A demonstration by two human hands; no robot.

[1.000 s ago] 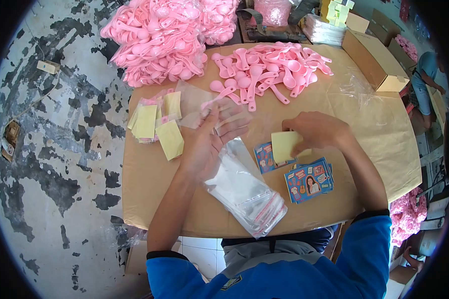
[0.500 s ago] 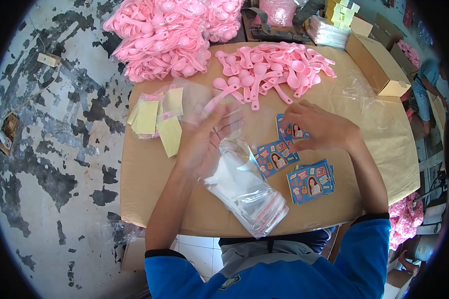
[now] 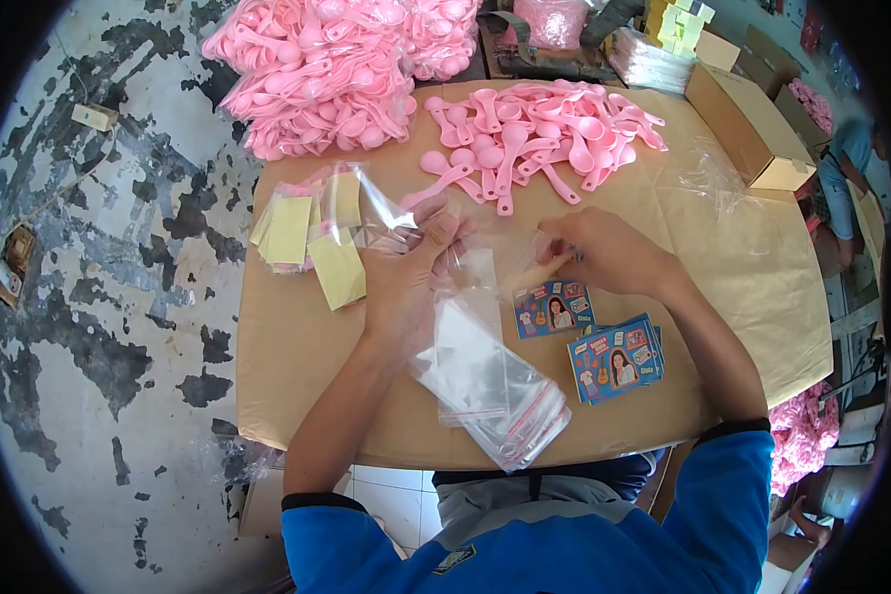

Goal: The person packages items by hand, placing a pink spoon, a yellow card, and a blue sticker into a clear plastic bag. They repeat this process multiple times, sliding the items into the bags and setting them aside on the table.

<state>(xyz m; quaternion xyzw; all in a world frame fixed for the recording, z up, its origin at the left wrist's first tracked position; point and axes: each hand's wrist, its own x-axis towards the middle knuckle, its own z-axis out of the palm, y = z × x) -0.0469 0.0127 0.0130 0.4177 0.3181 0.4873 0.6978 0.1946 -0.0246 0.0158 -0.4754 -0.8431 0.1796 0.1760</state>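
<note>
My left hand (image 3: 406, 282) is closed, thumb against fingers, on a clear plastic bag (image 3: 366, 198) whose film catches the light. Beneath it lies a stack of clear resealable bags (image 3: 510, 411). My right hand (image 3: 609, 252) is pinched shut just above a blue printed card (image 3: 552, 309); what lies between its fingertips I cannot make out. Thin clear film shows between the two hands. Closer to my body is a small stack of the same blue cards (image 3: 616, 361). Left of my left hand are filled bags with yellowish cards (image 3: 289, 233) and pink pieces inside.
Loose pink measuring spoons (image 3: 549, 139) are heaped at the table's far side. Large bags of pink spoons (image 3: 317, 79) stand at the back left. A cardboard box (image 3: 747, 124) sits at the back right corner. Another person (image 3: 846, 178) is at the far right.
My right hand has lifted from the blue cards and moved slightly left, toward my left hand. One blue card shows under it now instead of two. The bag by my left hand has shifted.
</note>
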